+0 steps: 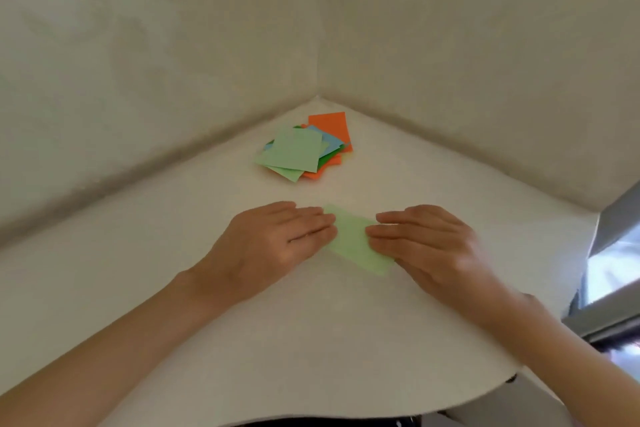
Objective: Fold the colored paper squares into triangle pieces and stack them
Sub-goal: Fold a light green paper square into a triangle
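White worktop (311,340), tucked into a corner, and both hands are down on it. The left hand (277,239) lies flat with its fingers straight and together, tips pressing the near-left end of the sheet and gripping nothing. The right hand (433,246) mirrors it, fingers straight and flat on the other end, with nothing held there either.

Beyond the hands, towards the corner, sits the pile (304,149), a loose heap of green, blue and orange squares, all of them flat as far as I can tell. No finished triangles in sight.

Between the two sets of fingertips lies the sheet (351,243), pale green, flat on the worktop, and it reads as an oblong rather than a square. So I'd call this an early fold being pressed down, on what looks like the first piece. Next move wants one hand pinning the sheet while the other lifts a corner across and creases it sharp.
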